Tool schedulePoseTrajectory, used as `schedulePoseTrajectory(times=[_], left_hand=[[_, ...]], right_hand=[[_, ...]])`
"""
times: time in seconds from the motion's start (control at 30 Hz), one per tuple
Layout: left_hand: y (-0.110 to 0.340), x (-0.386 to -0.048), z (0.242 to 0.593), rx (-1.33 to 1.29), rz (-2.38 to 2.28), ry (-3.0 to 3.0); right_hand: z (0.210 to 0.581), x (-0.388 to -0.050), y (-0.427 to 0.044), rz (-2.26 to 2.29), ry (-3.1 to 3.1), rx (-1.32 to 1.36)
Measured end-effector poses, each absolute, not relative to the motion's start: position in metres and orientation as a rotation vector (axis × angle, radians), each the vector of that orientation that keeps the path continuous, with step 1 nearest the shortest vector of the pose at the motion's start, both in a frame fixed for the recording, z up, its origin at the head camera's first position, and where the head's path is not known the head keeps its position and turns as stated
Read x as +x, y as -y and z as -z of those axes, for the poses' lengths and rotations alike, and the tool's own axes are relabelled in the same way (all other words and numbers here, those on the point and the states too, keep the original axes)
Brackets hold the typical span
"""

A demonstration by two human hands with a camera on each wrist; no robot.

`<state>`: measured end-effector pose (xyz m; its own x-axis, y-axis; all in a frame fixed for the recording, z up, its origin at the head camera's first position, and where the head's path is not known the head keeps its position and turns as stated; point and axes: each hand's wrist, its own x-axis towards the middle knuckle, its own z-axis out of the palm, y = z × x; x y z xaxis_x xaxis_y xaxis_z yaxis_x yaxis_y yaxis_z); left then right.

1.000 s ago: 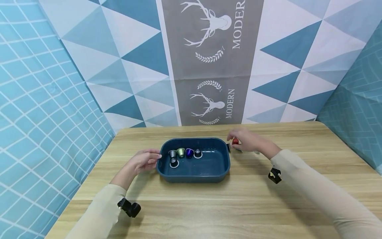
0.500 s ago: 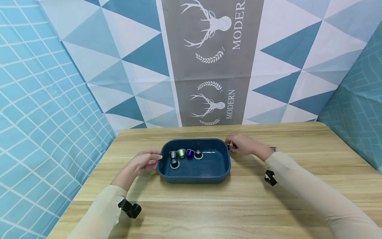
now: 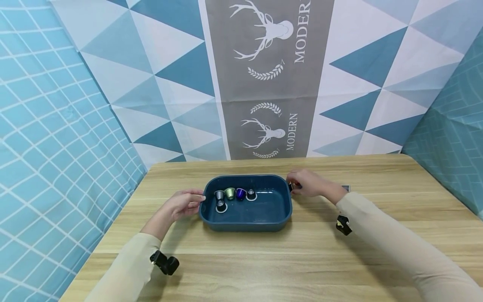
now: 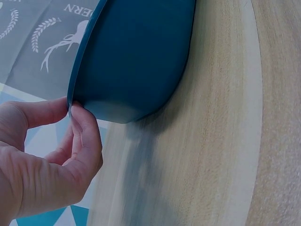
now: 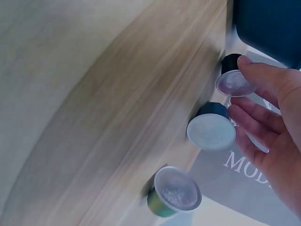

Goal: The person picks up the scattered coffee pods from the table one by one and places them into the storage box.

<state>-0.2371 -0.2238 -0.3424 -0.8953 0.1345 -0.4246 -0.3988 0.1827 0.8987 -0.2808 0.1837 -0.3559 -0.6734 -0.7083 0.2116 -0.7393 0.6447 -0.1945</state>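
The dark blue basin (image 3: 245,227) stands on the table with several coffee capsules inside, among them a green one (image 3: 229,193), a purple one (image 3: 240,194) and a black one (image 3: 251,194). My left hand (image 3: 184,204) pinches the basin's left rim (image 4: 81,61) between thumb and fingers. Just outside its right end, my right hand (image 3: 307,183) holds a black coffee capsule (image 5: 232,62), thumb on its body; some fingertips are hidden behind it. A dark blue capsule (image 5: 211,131) lies near those fingers, and a green-sided capsule (image 5: 174,190) lies farther off.
A small grey object (image 3: 346,188) shows on the wooden table (image 3: 264,268) beyond my right wrist. Behind the table hangs a patterned cloth (image 3: 264,126). Blue gridded cloth (image 3: 56,126) borders the left side.
My right hand has shifted left and down toward the basin's right end, reaching the black capsule. The red capsule seen earlier under that hand is now hidden in the head view. My left hand stays put.
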Motion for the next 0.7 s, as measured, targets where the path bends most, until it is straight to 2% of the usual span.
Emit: schedulePoseTrajectory(times=[0.7], left_hand=[[0.223, -0.235, 0.341, -0.197, -1.764, -2.06]], right_hand=[[0.347, -0.274, -0.197, -0.494, 2.698, 1.092]])
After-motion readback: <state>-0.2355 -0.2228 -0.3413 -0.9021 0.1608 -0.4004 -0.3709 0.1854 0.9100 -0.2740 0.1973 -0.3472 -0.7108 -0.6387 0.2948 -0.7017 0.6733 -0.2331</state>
